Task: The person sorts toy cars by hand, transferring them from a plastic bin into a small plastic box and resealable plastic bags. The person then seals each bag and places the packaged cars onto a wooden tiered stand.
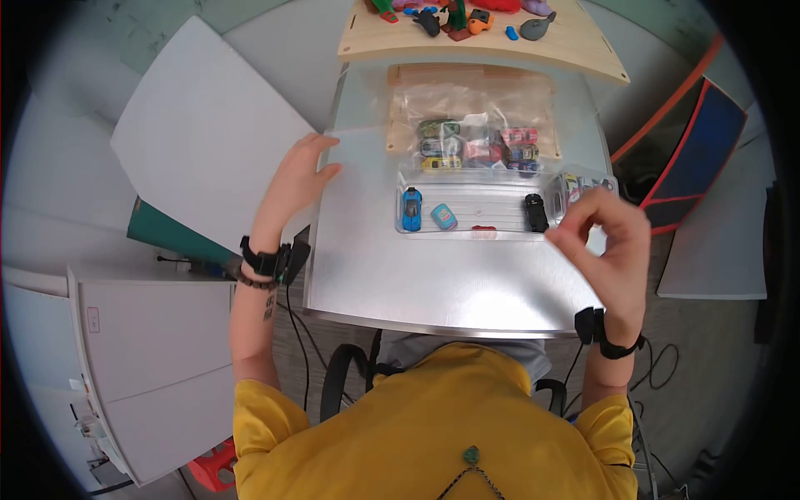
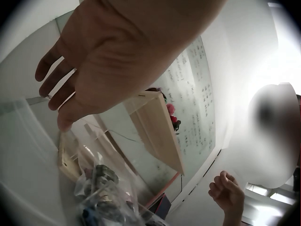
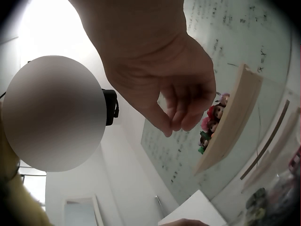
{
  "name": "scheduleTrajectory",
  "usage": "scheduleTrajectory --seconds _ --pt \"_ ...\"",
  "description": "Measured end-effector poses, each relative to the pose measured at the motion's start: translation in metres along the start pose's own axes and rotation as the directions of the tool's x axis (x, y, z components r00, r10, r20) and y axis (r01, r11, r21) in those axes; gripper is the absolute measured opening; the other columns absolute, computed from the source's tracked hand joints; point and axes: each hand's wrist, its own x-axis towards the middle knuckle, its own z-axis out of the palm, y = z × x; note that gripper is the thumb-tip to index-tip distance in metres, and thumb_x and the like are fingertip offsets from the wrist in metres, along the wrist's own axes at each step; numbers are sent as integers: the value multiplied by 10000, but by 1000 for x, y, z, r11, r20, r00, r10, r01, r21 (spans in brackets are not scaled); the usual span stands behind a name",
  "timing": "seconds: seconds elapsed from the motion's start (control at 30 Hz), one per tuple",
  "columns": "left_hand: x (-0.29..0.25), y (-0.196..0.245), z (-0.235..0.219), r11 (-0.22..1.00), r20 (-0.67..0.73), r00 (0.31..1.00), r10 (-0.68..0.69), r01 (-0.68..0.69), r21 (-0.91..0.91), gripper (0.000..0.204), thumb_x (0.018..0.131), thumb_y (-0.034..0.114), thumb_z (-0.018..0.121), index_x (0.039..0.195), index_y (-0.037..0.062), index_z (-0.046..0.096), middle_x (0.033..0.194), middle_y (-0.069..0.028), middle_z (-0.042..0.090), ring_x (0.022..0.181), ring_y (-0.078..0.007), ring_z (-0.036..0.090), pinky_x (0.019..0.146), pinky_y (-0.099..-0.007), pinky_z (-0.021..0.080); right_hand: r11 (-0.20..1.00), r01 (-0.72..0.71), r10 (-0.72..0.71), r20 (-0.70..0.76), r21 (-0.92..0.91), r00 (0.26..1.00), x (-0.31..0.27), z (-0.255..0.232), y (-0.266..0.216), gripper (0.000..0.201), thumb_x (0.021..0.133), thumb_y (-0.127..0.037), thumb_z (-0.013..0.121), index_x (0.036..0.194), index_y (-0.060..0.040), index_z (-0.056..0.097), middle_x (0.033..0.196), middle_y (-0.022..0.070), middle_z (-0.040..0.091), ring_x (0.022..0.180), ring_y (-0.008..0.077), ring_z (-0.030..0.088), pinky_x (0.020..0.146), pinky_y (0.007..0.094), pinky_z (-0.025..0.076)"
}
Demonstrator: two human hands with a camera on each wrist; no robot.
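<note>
My left hand [image 1: 298,179] hovers by the table's left edge, fingers loosely bent and apart, with nothing in it. The right hand [image 1: 612,242] is raised just off the right end of a clear plastic tray [image 1: 500,196]. Its fingers curl and meet the thumb tip, and no object shows between them in the right wrist view. Inside the tray, a blue toy car [image 1: 412,209] is at the left, beside a small light-blue toy [image 1: 444,217]. A black toy car [image 1: 536,212] stands at the right end. Something red [image 1: 483,229] shows at the tray's near wall.
Behind the tray lies a clear plastic bag [image 1: 467,96] with several toy cars in it. Another small clear container [image 1: 573,187] of colourful items sits right of the tray. A wooden shelf [image 1: 492,46] with toy figures stands at the back of the metal table [image 1: 417,287].
</note>
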Motion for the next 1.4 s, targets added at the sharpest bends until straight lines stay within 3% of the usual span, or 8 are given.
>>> scheduleTrajectory --seconds 0.07,0.13,0.23,0.57,0.73,0.93,1.13,1.4 --pt "22 -25 12 1000 57 998 -22 23 -10 498 934 114 784 1401 3 650 1355 -186 669 1270 -387 638 1062 -435 522 987 -158 160 220 -25 962 -22 9 11 185 877 -69 870 843 -22 694 740 7 664 650 84 588 606 257 467" --pt "42 -47 27 991 34 993 116 -118 66 640 890 157 821 1471 15 593 1427 -187 626 1323 -379 603 1139 -440 485 962 -246 272 398 -117 876 -39 15 24 209 895 -131 870 860 -27 692 706 49 660 594 140 616 569 294 479" --pt "63 -63 39 990 88 987 135 -138 23 728 850 186 845 1502 26 563 1457 -199 606 1358 -398 575 1154 -463 483 934 -280 354 466 -224 811 -63 12 49 215 910 -170 860 941 -21 709 724 77 689 633 181 676 600 317 506" --pt "69 -42 21 997 264 963 -50 32 70 601 774 167 874 1331 31 694 1241 -152 644 1171 -334 653 1046 -421 544 865 -500 490 304 -48 817 -102 24 104 192 923 -139 848 1014 -22 727 757 26 707 614 82 596 579 264 461" --pt "61 -48 22 997 206 977 -61 49 61 543 777 64 870 1288 41 687 1082 -127 667 1057 -294 660 980 -395 540 863 -505 480 285 18 830 -109 26 113 185 921 -116 845 1029 -21 728 760 10 704 605 61 575 566 257 441" --pt "41 -45 34 996 -21 1000 15 -17 -89 500 806 -20 843 1278 35 691 1153 -140 716 1064 -291 685 951 -397 558 867 -496 463 275 59 843 -112 27 116 182 921 -102 844 1037 -20 730 759 1 693 594 48 546 557 251 421" --pt "41 -45 29 998 28 999 33 -34 50 481 806 -11 833 1269 54 717 1176 -144 716 1121 -321 716 994 -410 576 858 -509 474 268 74 838 -112 27 117 173 935 -107 843 1035 -19 732 756 -17 675 596 32 524 554 238 404" --pt "45 -33 29 999 -31 999 25 -24 44 441 760 -13 864 1185 33 756 1118 -125 719 1080 -336 705 948 -413 571 855 -511 476 255 90 841 -115 28 119 162 943 -106 842 1032 -20 737 757 -27 669 605 21 519 557 229 399"
